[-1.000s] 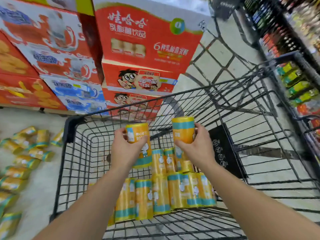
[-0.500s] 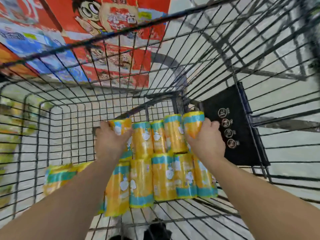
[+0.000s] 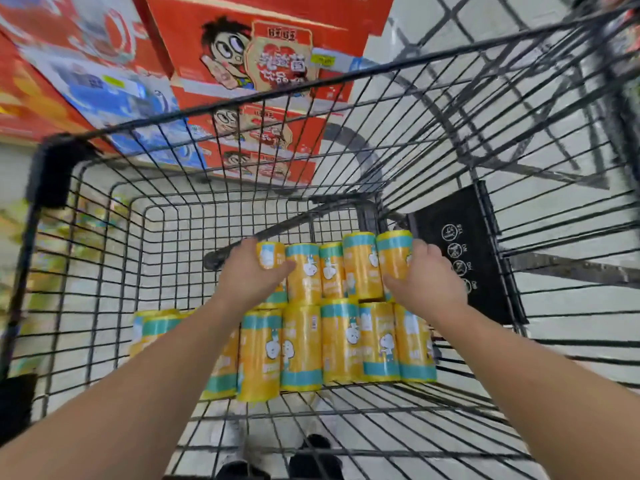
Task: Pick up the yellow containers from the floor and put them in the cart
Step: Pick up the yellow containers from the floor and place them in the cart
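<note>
Left hand point(image 3: 254, 275): fingers curled round a yellow container point(image 3: 272, 259) at the left end of the far row, inside the cart point(image 3: 346, 79).
Right hand point(image 3: 427, 282): thumb and fingers wrapped round a second yellow container point(image 3: 394, 261) at the right end of the same row.
Far row: three more containers point(image 3: 332, 271) sit between the two held ones, side by side and touching.
Near row point(image 3: 339, 341): yellow containers with teal bands, packed together just in front; the leftmost are partly hidden by the left forearm.
Right cart wall: black placard point(image 3: 457, 251) with white symbols.
Beyond cart: stacked red cartons point(image 3: 259, 57) printed with a cartoon face.
</note>
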{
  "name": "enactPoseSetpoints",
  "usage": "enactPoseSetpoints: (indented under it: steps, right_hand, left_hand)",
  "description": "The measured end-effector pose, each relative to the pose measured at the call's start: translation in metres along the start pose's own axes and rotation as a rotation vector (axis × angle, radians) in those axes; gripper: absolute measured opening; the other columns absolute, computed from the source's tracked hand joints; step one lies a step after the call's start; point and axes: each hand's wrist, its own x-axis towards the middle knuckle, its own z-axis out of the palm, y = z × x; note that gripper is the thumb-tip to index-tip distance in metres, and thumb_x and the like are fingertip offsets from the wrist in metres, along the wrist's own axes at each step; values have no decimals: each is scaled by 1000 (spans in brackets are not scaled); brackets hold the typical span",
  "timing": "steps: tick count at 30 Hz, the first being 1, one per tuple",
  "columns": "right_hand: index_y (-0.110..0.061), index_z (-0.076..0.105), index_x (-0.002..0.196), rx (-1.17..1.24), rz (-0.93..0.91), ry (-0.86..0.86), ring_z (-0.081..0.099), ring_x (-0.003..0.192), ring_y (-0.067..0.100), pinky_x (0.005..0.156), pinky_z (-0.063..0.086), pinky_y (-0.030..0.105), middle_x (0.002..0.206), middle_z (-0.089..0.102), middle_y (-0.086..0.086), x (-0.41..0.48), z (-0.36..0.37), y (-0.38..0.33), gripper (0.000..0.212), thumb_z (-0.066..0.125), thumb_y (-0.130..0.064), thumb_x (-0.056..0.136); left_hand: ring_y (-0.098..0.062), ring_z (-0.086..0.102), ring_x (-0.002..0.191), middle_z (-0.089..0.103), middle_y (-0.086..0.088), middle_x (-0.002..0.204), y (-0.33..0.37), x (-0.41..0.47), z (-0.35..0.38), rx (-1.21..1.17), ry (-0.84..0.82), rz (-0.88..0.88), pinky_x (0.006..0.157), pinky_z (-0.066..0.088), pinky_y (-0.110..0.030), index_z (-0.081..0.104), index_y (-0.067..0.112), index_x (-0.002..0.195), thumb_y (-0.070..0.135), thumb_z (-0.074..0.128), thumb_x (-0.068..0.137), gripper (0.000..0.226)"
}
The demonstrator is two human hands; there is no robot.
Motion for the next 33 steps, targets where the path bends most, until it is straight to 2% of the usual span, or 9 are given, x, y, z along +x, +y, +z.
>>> enactPoseSetpoints:
  steps: [1, 3, 6, 10, 15, 20, 25, 29, 33]
  right_hand:
    - [-13, 30, 144, -3, -29, 11, 46, 124, 30, 88, 47, 45, 137, 42, 7, -9, -10, -4, 77, 60, -55, 87]
    - [-15, 27, 147, -9, -98, 28, 43, 128, 28, 88, 47, 44, 141, 40, 6, -29, -31, -11, 78, 57, -57, 88]
    - [-20, 27, 149, 11, -200, 58, 43, 130, 28, 92, 49, 46, 144, 40, 5, -62, -56, -20, 78, 56, -59, 88]
    - [-23, 28, 150, 50, -308, 99, 40, 133, 27, 94, 46, 44, 147, 39, 4, -114, -78, -26, 75, 54, -58, 89]
    - [-28, 32, 148, 78, -334, 131, 42, 132, 27, 97, 45, 44, 147, 40, 1, -179, -82, -13, 72, 51, -63, 88]
    - [-30, 41, 144, -32, -325, 203, 52, 121, 31, 96, 46, 45, 140, 48, 3, -234, -62, 19, 71, 42, -71, 86]
    - [-39, 45, 139, -260, -324, 241, 47, 127, 23, 110, 25, 59, 133, 54, -3, -275, -22, 56, 66, 29, -74, 86]
    - [-37, 61, 125, -113, -391, 395, 54, 116, 25, 111, 19, 68, 113, 62, -3, -271, 2, 68, 55, 30, -62, 88]
    - [-38, 69, 112, 18, -370, 532, 55, 108, 26, 111, 4, 69, 100, 64, -8, -262, 21, 58, 43, 33, -52, 93]
  left_hand:
    - [-26, 51, 125, 49, -5, 141, 6, -11, -10, 7, 7, 36, 99, 46, -41, 36, 15, 144, 56, 72, 75, 88]
    - [-27, 51, 125, 48, -7, 142, 16, -36, -31, 14, 14, 89, 100, 47, -45, 33, 17, 146, 61, 72, 72, 94]
    - [-25, 51, 123, 42, -7, 146, 29, -79, -60, 20, 36, 118, 101, 44, -37, 31, 19, 147, 60, 71, 74, 92]
    - [-24, 39, 136, 35, -7, 152, 35, -143, -89, 93, 98, 210, 107, 34, -35, 30, 16, 150, 58, 67, 79, 90]
    - [-22, 44, 131, 38, -2, 149, 18, -208, -94, 177, 67, 235, 105, 38, -40, 35, 27, 145, 70, 59, 78, 84]
    - [-18, 37, 138, 41, 4, 150, -18, -250, -67, 303, -23, 364, 108, 37, -45, 44, 37, 140, 81, 44, 72, 81]
    - [-22, 40, 134, 49, 4, 142, -59, -274, -32, 498, 15, 416, 113, 21, -58, 42, 39, 141, 80, 30, 80, 74]
    - [-22, 43, 128, 54, 8, 129, -60, -268, -29, 490, 66, 370, 112, 16, -63, 48, 43, 134, 68, 33, 90, 53]
    - [-20, 43, 125, 56, 12, 122, -65, -264, -27, 497, 115, 362, 110, 18, -66, 52, 47, 129, 63, 35, 93, 43]
